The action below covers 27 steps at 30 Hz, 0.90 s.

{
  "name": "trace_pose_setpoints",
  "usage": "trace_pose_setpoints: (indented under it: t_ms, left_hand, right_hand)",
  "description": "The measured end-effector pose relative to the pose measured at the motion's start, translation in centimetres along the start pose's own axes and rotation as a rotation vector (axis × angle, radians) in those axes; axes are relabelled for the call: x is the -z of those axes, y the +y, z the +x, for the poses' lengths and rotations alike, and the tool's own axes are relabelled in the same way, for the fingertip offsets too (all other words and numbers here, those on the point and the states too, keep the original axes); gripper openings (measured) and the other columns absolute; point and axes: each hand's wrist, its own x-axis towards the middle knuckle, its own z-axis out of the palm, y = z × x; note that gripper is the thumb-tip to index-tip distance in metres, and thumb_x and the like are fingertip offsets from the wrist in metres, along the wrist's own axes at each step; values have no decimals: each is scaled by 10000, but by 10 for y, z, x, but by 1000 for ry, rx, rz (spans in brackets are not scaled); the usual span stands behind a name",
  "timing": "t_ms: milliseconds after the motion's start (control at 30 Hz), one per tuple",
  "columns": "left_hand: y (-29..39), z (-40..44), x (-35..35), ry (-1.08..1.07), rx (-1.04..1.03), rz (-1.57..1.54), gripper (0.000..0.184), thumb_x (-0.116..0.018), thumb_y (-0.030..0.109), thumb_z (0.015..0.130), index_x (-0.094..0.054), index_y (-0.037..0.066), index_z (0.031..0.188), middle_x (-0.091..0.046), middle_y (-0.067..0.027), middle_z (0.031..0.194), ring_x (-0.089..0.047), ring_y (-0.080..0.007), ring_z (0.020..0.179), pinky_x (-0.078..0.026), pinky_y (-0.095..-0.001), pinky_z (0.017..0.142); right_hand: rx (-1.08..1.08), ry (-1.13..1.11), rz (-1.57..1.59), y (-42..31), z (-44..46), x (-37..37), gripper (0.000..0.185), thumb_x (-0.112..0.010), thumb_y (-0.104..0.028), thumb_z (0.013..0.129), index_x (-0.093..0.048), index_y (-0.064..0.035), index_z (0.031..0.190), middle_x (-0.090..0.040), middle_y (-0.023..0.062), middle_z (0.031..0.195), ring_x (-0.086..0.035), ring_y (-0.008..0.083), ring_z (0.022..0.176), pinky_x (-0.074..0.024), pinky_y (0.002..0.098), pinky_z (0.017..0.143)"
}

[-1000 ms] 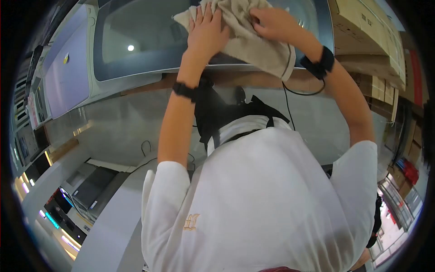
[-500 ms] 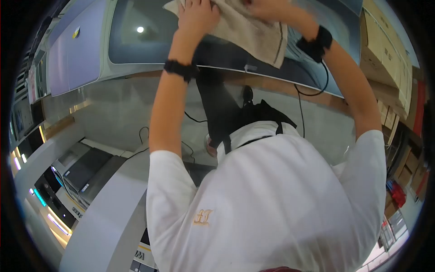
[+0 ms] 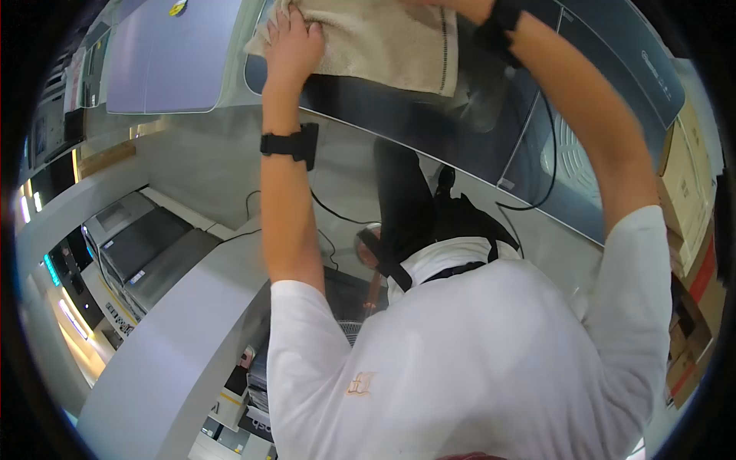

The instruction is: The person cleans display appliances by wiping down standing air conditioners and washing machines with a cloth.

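A beige towel [image 3: 376, 46] with a dark stitched edge lies over a glossy dark panel [image 3: 383, 96] at the top of the view. My left hand [image 3: 295, 47] presses on the towel's bunched left end, its fingers stretched out and slightly apart. At the top edge, my right hand [image 3: 443, 3] is by the towel's upper right side; the frame cuts off most of it, so its fingers are hidden. Each wrist wears a black band, the left band [image 3: 291, 143] and the right band [image 3: 500, 27].
A black cable [image 3: 553, 146] hangs from my right wrist past the panel's front edge. Left of the panel is a pale lilac panel [image 3: 172, 57]. Cardboard boxes [image 3: 685, 184] stand at the right. A curved white counter [image 3: 176, 330] and grey equipment [image 3: 153, 249] are at lower left.
Both hands and the towel have shifted left in the view, and my right hand has moved up, mostly out of frame. The camera has turned, showing more of the dark panel's right side.
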Motion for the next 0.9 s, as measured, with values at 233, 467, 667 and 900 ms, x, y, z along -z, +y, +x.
trace_pose_setpoints:
  t_ms: [233,467,667,900]
  left_hand:
    - [73,-106,37,18,92,-41,689,-534,338,1000,-351,-23,1557,-345,-259,1616,-295,-530,1482,-251,-605,1212]
    - [180,-202,17,-21,-149,-43,702,-552,310,992,-341,-65,1546,-340,-271,1606,-253,-535,1497,-214,-622,1220]
    - [324,-252,11,-98,-417,-28,651,-573,208,942,-416,-45,1520,-352,-223,1629,-252,-467,1533,-221,-624,1214]
    - [423,-255,3,-62,-777,-154,606,-568,214,965,-446,-3,1517,-414,-198,1602,-320,-424,1515,-246,-618,1205]
  right_hand:
    - [120,-33,51,-116,-55,-59,162,-587,-211,908,-638,-72,975,-692,157,821,-697,371,771,-540,515,668]
    - [-11,67,154,-137,-241,-53,164,-623,-221,885,-619,-67,939,-702,143,802,-693,359,696,-539,489,618]
    - [-420,7,164,-133,-417,-8,142,-643,-187,908,-628,-62,973,-702,177,845,-688,376,755,-526,492,656]
    - [-886,505,70,-90,-543,16,145,-615,-174,940,-627,-67,1036,-702,174,892,-679,405,854,-518,508,729]
